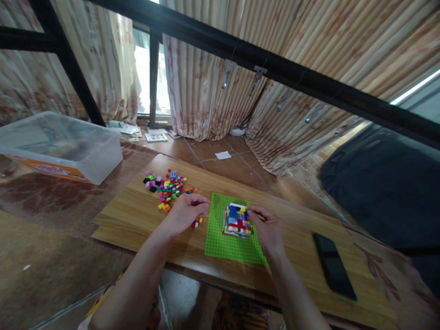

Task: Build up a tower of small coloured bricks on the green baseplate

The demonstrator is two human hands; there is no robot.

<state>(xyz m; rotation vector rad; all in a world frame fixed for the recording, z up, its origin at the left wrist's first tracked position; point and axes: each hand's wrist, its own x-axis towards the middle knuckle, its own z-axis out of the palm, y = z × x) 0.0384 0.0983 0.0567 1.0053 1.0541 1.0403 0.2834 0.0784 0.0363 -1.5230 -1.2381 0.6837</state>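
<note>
A small block-shaped build of multicoloured toy bricks [237, 221] stands on a green studded baseplate [215, 245], with blue, red and white pieces on its top. My right hand [270, 227] is at the build's right side, thumb and fingers closed together by its upper right corner. Whether a small brick is between those fingertips is hidden. Just off the baseplate's left edge, my left hand [187, 213] hovers in a pinch; anything in it is too small to make out. Loose small bricks [172, 187] in many colours lie beyond and beside the left hand, some partly covered by it.
The wooden board [130, 215] carries all of this, with a black phone [333, 266] at its right. A clear plastic bin [103, 153] stands at the left. Dark metal bars [285, 68] cross above, before patterned curtains [202, 91]. Papers [223, 155] lie on the tiled floor.
</note>
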